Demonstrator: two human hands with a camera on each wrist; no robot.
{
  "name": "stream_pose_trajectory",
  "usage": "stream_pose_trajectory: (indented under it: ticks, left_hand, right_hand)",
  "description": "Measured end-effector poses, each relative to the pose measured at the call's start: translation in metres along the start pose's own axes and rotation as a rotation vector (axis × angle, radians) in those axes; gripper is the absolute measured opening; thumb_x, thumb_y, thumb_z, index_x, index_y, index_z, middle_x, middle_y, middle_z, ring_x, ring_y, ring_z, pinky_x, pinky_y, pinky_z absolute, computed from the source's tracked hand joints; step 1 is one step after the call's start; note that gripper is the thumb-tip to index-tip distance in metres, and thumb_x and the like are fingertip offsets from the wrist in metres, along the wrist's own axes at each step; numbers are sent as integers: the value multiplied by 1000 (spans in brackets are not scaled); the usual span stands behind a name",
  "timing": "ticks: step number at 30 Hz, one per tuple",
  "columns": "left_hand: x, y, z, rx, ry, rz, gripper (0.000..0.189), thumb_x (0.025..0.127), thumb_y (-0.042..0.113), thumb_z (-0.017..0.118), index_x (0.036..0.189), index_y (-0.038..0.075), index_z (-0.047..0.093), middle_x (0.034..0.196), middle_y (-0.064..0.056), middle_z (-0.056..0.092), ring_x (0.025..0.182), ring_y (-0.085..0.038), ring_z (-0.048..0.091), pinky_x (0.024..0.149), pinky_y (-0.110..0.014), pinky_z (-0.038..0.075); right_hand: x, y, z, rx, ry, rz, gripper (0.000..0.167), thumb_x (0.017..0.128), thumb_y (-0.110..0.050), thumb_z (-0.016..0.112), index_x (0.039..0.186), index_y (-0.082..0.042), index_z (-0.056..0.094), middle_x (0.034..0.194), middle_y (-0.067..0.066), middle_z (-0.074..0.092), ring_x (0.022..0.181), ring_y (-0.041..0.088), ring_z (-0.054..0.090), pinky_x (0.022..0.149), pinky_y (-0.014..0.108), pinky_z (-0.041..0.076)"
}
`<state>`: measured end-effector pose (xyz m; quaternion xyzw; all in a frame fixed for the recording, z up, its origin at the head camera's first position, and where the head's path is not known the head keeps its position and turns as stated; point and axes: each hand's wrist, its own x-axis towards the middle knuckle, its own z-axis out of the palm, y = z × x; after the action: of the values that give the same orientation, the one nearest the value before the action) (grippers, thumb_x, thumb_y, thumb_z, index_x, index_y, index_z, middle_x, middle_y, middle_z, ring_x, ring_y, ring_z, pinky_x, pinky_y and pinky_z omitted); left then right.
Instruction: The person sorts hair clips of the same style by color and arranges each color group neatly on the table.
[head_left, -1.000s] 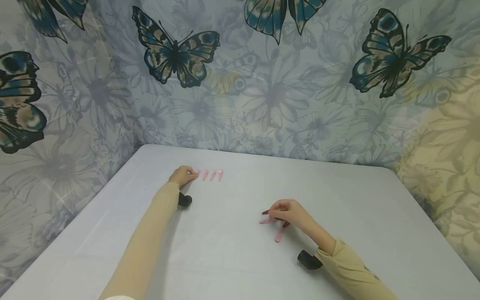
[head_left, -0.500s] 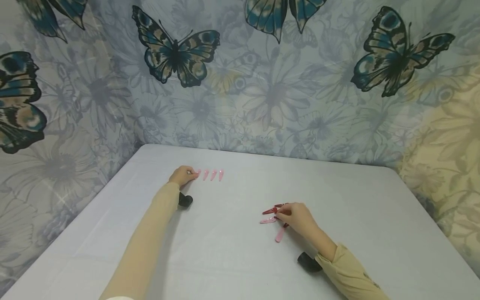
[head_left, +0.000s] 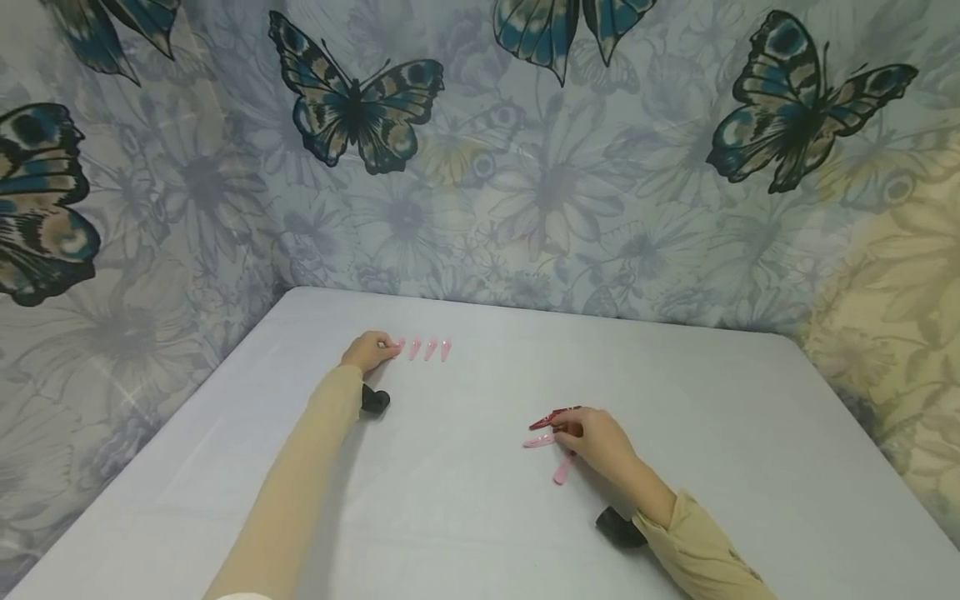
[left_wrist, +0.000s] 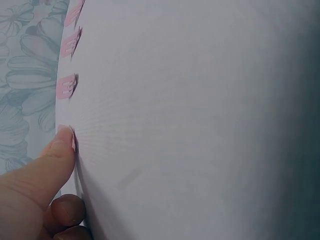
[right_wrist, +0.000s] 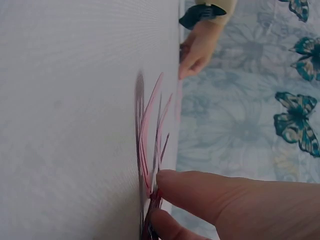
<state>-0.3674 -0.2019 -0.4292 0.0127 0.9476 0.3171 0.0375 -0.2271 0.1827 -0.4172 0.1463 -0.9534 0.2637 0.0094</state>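
Observation:
At the back left, my left hand point(head_left: 367, 352) pinches the end pink snap hair clip point(head_left: 400, 345) of a row lying on the white table. Three more pink clips point(head_left: 431, 348) line up to its right. My right hand point(head_left: 606, 443) is over a loose cluster of clips right of centre, thumb and fingertips pinching a dark red hair clip point(right_wrist: 154, 204). Another red clip point(head_left: 542, 422) lies just beyond its fingertips. Two pink clips, one pointing left point(head_left: 537, 441) and one toward the front point(head_left: 562, 471), are partly hidden by this hand.
The white-covered table point(head_left: 450, 500) meets a wall point(head_left: 547, 208) with butterflies and flowers along its back edge. Black wrist-worn pieces sit below the left wrist point(head_left: 376, 401) and the right wrist point(head_left: 619, 527).
My right hand has drawn back slightly toward the right and front, uncovering more of the red clips, and its fingers shift among them. My left hand stays at the end of the row.

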Motion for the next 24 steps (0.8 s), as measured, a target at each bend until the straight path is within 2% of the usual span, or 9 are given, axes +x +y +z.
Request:
stream_pose_trajectory:
  ticks: [3, 7, 11, 14, 20, 24]
  left_hand:
    - [-1, 0, 2, -2, 0, 6, 25, 94, 26, 64, 90, 1, 66, 113, -20, 66, 84, -23, 50, 80, -37, 42]
    - [-1, 0, 2, -4, 5, 2, 25, 95, 26, 63, 91, 2, 66, 111, -20, 65, 85, -24, 50, 80, -38, 42]
    - [-2, 1, 0, 1, 11, -3, 25, 95, 26, 63, 90, 1, 66, 108, -19, 65, 86, -25, 50, 79, -37, 41]
    - [-3, 2, -2, 3, 16, -4, 26, 94, 26, 63, 90, 1, 66, 109, -19, 66, 87, -26, 51, 81, -39, 42]
    - [-2, 3, 0, 11, 19, 1, 27, 95, 28, 63, 93, 1, 66, 111, -19, 66, 88, -26, 52, 82, -41, 43]
    - [-3, 2, 1, 17, 25, -6, 26, 94, 27, 63, 92, 1, 66, 108, -19, 66, 87, -26, 52, 84, -41, 43]
  right_hand:
    - [0, 1, 1, -16, -4, -3, 21, 85, -9, 73, 105, -8, 75, 69, -1, 57, 68, 12, 45, 58, 22, 34]
    - [-1, 2, 2, 34, 11, -52, 14, 86, -11, 71, 100, -10, 75, 71, -3, 64, 76, 13, 54, 63, 22, 39]
    - [0, 2, 5, 50, 27, -138, 5, 85, -14, 74, 89, -12, 74, 70, -5, 62, 74, 10, 51, 63, 22, 40]
    - [1, 3, 7, 22, 55, -178, 5, 82, -12, 76, 85, -11, 73, 75, -4, 62, 73, 9, 48, 63, 21, 40]
    - [1, 4, 9, 24, 58, -183, 8, 80, -7, 77, 81, -11, 70, 75, -5, 65, 75, 9, 51, 66, 23, 44]
    - [1, 3, 8, 18, 40, -177, 15, 79, -6, 77, 73, -12, 65, 70, -5, 62, 69, 6, 47, 65, 22, 42]
